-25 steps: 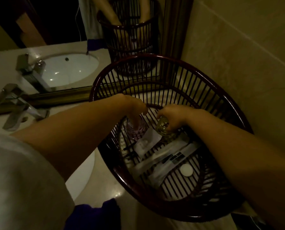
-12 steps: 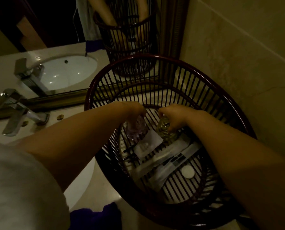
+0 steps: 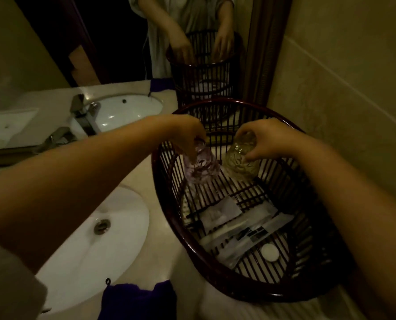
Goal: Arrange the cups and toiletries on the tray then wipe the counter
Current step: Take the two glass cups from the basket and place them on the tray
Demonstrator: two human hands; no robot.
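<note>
- The left hand (image 3: 187, 137) grips a purplish glass cup (image 3: 200, 166), which has come up from the basket floor to the far rim.
- The right hand (image 3: 267, 138) grips a yellowish glass cup (image 3: 241, 161), likewise raised and tilted.
- Wrapped toiletries (image 3: 236, 225) and a white round disc (image 3: 270, 252) stay on the floor of the dark slatted basket (image 3: 169, 204).
- A dark cloth (image 3: 137, 301) lies at the counter's near edge beside the sink (image 3: 114, 229).
</note>
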